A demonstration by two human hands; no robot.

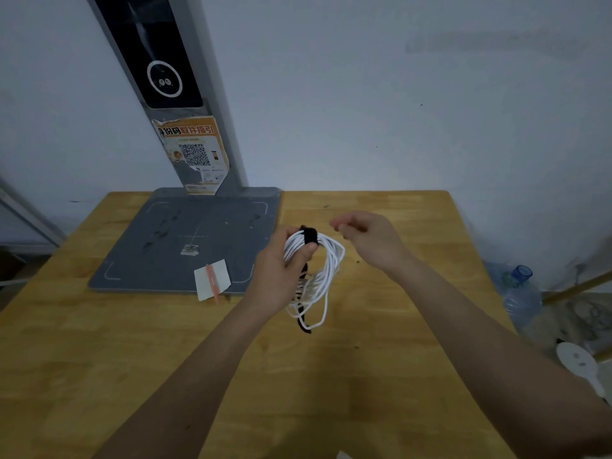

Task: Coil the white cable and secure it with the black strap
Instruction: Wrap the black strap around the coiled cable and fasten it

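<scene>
fingers (299, 251) of the left hand (278, 276) curl tight around the white cable (326, 270), thumb pressed just under the black strap (309, 236) that rings the top of the bundle. the coil hangs above the wooden surface (381, 342), its lower loops loose, a dark strap tail dangling below. the right hand (367, 240) hovers just beside the strap, fingers loosely pinched, holding nothing that can be made out. coiling looks done and the strap wrapped; probably only pressing the tail down is left.
</scene>
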